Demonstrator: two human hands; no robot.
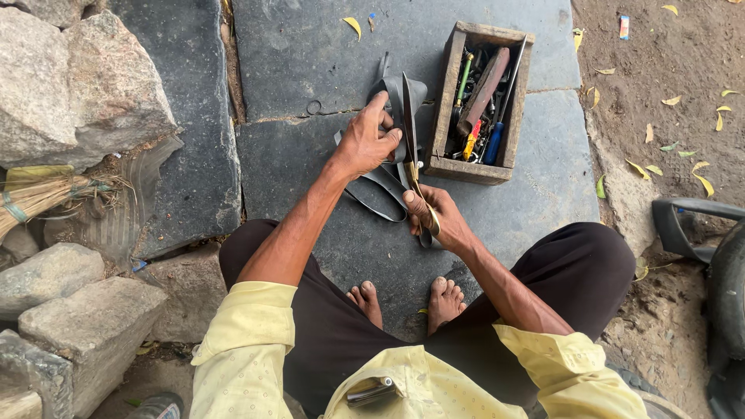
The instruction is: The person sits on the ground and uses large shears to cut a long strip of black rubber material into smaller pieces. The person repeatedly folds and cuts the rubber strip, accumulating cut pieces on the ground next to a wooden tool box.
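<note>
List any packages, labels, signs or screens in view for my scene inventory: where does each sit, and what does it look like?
Small wrapper or label scrap: on the dirt at top right, beyond the wooden tool box; rectangular, red, white and blue.
No signs or screens visible.

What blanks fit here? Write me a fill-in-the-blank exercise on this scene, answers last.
1. The right hand grips a pair of large ____, blades pointing away from the person.
2. The left hand holds a strip of dark ____ against the blades.
3. The wooden box of tools stands on the stone slab, to the ____ of both hands.
4. The person's feet are ____.

Missing words: scissors; rubber; right; bare
</note>
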